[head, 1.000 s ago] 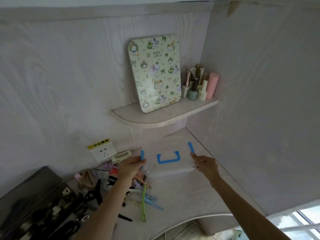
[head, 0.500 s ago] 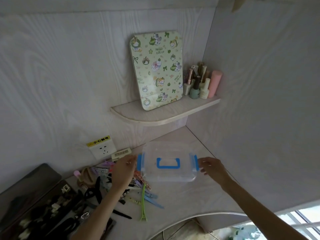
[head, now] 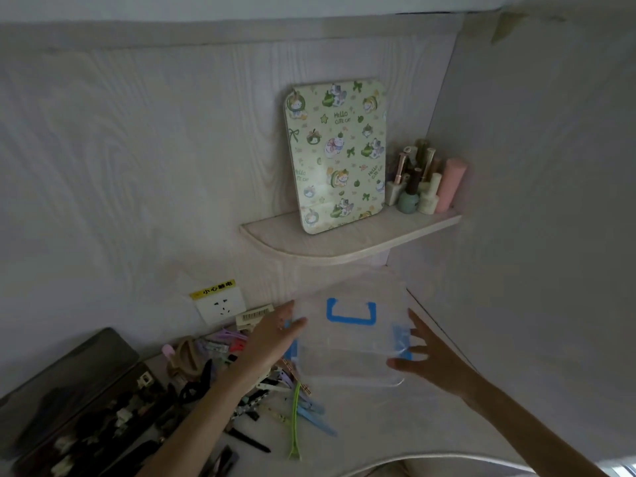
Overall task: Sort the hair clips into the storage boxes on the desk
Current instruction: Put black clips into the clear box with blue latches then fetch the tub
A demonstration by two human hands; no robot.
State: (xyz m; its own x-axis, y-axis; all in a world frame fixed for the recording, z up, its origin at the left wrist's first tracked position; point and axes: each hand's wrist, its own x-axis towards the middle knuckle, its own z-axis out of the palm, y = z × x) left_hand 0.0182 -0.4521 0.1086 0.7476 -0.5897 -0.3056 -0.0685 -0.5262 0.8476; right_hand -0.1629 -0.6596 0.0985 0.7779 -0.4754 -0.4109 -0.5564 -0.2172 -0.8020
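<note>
Clear storage box (head: 347, 346) w/ blue handle (head: 351, 313), side latches

Above my desk a curved corner shelf (head: 347, 244) carries a cat-patterned board (head: 335, 154) leaning upright against the wall; beside it, in the corner, stand small cosmetic bottles (head: 418, 187) and a pink tube (head: 451, 185); lower left, a wall socket (head: 220, 306) under a yellow label (head: 212, 289).
</note>
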